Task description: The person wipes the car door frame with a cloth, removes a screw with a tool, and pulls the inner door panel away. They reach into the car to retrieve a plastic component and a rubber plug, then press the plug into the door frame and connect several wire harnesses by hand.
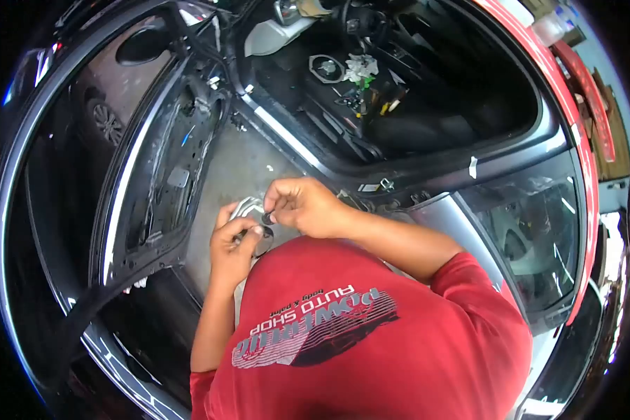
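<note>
Both hands meet in front of the red shirt [371,329], above the floor between the open door and the car body. My right hand [304,206] comes in from the right, its thumb and fingers pinched on a small black part [267,218]. Close beside it, my left hand [232,241] has its thumb and fingertips drawn together; what they grip I cannot make out. A white, grey-striped object [248,207] shows between the hands, partly hidden by the fingers.
Left stands an open car door [164,168] with its inner panel off and a blue mark on it. Ahead, a black car seat [427,129] carries a round speaker [326,68], crumpled white material [361,68] and several tools. A rear door [528,245] is at right.
</note>
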Demonstrator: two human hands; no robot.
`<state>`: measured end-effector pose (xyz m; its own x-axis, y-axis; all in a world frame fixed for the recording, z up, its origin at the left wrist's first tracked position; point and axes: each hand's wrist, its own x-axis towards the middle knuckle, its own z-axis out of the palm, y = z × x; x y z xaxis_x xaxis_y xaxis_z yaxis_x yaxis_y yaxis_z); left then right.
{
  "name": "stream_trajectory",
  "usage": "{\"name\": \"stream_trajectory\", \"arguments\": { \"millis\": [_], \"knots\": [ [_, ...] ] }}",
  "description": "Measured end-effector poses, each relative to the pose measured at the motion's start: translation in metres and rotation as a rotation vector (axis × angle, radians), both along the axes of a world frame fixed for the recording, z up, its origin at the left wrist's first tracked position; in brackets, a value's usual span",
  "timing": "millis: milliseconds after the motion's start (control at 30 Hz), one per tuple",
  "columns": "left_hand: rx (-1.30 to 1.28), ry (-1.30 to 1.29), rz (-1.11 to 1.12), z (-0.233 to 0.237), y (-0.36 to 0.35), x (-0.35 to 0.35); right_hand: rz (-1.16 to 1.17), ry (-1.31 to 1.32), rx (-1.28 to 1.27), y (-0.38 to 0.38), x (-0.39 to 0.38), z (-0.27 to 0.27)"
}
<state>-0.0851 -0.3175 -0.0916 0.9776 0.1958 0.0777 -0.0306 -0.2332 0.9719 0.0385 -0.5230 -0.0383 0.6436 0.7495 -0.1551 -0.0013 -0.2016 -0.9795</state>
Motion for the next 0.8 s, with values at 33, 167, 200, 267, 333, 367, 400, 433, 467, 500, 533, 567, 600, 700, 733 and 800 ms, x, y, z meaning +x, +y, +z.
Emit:
{"name": "stream_trajectory", "arguments": {
  "millis": [33,167,200,267,333,367,400,433,467,500,533,567,600,700,733,800],
  "knots": [
    [-0.002,0.002,-0.02,-0.011,0.009,-0.002,-0.02,0.002,-0.002,-0.007,0.009,-0.007],
    [-0.104,0.182,0.159,-0.02,0.037,0.003,-0.282,0.357,0.186,-0.048,0.079,-0.051],
    [-0.032,0.235,0.184,-0.014,0.04,0.007,-0.336,0.363,0.132,-0.06,0.102,-0.078],
    [-0.052,0.222,0.218,-0.011,0.036,0.021,-0.384,0.37,0.082,-0.079,0.151,-0.139],
    [-0.029,0.252,0.273,-0.013,0.037,0.041,-0.625,0.498,-0.124,-0.092,0.204,-0.196],
    [-0.025,0.258,0.283,-0.017,0.041,0.051,-0.614,0.506,-0.124,-0.095,0.232,-0.224],
    [0.003,0.284,0.302,-0.022,0.046,0.06,-0.729,0.482,-0.116,-0.097,0.26,-0.252],
    [0.031,0.308,0.322,-0.025,0.048,0.071,-0.841,0.457,-0.108,-0.098,0.292,-0.276],
    [0.174,0.276,0.313,-0.025,0.049,0.084,-0.825,0.467,-0.106,-0.097,0.326,-0.301],
    [0.181,0.287,0.331,-0.025,0.047,0.097,-0.916,0.428,-0.158,-0.096,0.362,-0.324],
    [0.07,0.326,0.396,-0.024,0.047,0.109,-1.006,0.394,-0.211,-0.091,0.394,-0.345],
    [-0.039,0.367,0.46,-0.021,0.049,0.123,-1.072,0.384,-0.199,-0.087,0.426,-0.362],
    [-0.062,0.348,0.497,-0.016,0.046,0.142,-1.115,0.3,-0.13,-0.088,0.456,-0.395],
    [0.086,0.342,0.523,-0.005,0.046,0.188,-0.776,-0.416,-0.922,-0.108,0.557,-0.527],
    [0.041,0.371,0.523,0.002,0.048,0.202,-0.818,-0.42,-0.987,-0.1,0.572,-0.503],
    [0.069,0.387,0.538,0.016,0.047,0.234,-0.724,-0.512,-1.037,-0.092,0.603,-0.513]
  ]
}}
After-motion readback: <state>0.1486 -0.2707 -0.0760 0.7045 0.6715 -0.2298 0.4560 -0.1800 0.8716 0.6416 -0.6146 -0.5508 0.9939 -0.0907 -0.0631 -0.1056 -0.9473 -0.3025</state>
